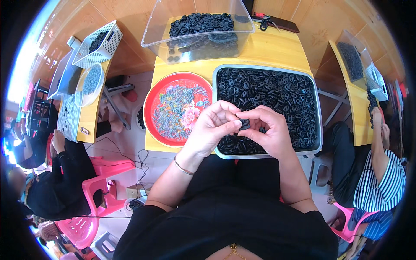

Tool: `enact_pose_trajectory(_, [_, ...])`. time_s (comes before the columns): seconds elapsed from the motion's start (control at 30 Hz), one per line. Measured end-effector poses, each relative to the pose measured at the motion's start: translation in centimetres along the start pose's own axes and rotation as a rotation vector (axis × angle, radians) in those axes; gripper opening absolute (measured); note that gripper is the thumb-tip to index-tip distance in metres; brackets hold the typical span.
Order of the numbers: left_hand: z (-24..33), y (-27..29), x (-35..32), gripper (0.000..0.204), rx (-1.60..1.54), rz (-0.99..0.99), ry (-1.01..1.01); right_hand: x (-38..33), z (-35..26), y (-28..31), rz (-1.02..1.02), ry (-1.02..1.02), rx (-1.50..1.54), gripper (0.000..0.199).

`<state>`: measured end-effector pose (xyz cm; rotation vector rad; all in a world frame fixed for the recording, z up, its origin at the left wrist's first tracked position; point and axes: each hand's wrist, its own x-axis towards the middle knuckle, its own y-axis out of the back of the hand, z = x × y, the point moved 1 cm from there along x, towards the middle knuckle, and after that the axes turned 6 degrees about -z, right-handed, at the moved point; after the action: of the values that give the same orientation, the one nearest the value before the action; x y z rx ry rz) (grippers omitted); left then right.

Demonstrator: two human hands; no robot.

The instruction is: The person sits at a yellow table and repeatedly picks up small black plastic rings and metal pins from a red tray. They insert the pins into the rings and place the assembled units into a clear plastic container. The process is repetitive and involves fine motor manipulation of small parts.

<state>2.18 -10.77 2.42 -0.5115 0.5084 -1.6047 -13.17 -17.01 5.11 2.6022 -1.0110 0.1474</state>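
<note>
Both hands meet over the near edge of the bench [264, 52], above the near rim of the metal tray [318, 108]. The left hand [210, 128] and the right hand [271, 130] pinch one small black plastic piece [245, 125] between thumbs and forefingers; the other fingers curl loosely, close together. A thin bracelet [183, 168] circles the left wrist.

The metal tray takes up the right half of the bench and reaches its near and right edges; it is filled with too many black pieces to count. One round red plate [151, 99] sits just beside it on the left, touching the near left corner, heaped with thin coloured slivers around a pink flower print. One clear plastic bin [158, 26] stands at the far edge, tilted open toward the person, holding more black pieces. Between bin and tray a narrow strip of bare wood is left; little other room shows.

A dark flat case [281, 24] lies at the far right corner.

Two other benches stand well apart at either side, each with a seated person: one in black [56, 182] at left, one in a striped shirt [381, 182] at right. A white basket [102, 43] rests on the left bench.
</note>
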Motion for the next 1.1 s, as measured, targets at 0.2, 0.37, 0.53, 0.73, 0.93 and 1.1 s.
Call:
enact_pose_trajectory(0.2, [-0.51, -0.07, 0.01, 0.023, -0.039, 0.029, -0.018, -0.05, 0.3, -0.13, 0.029, -0.011, 0.008, 0.036])
enact_pose_trajectory(0.37, [-0.44, -0.11, 0.0, 0.027, -0.068, 0.012, -0.008, 0.01, -0.14, 0.39, -0.021, -0.017, 0.009, 0.038])
enact_pose_trajectory(0.53, [-0.56, -0.11, -0.04, 0.026, -0.075, 0.008, 0.002, 0.02, -0.24, 0.63, -0.026, 0.024, -0.055, 0.037])
enact_pose_trajectory(0.73, [-0.67, -0.15, -0.12, 0.026, -0.084, 0.016, 0.002, 0.12, -0.36, 0.58, -0.005, 0.042, -0.097, 0.031])
enact_pose_trajectory(0.93, [-0.65, -0.31, -0.07, 0.023, -0.124, 0.027, 0.022, 0.03, -0.01, 0.35, 0.036, 0.021, -0.056, 0.026])
enact_pose_trajectory(1.1, [-0.53, -0.34, -0.11, 0.021, -0.122, 0.054, 0.054, 0.03, 0.05, 0.24, 0.045, 0.019, -0.036, 0.025])
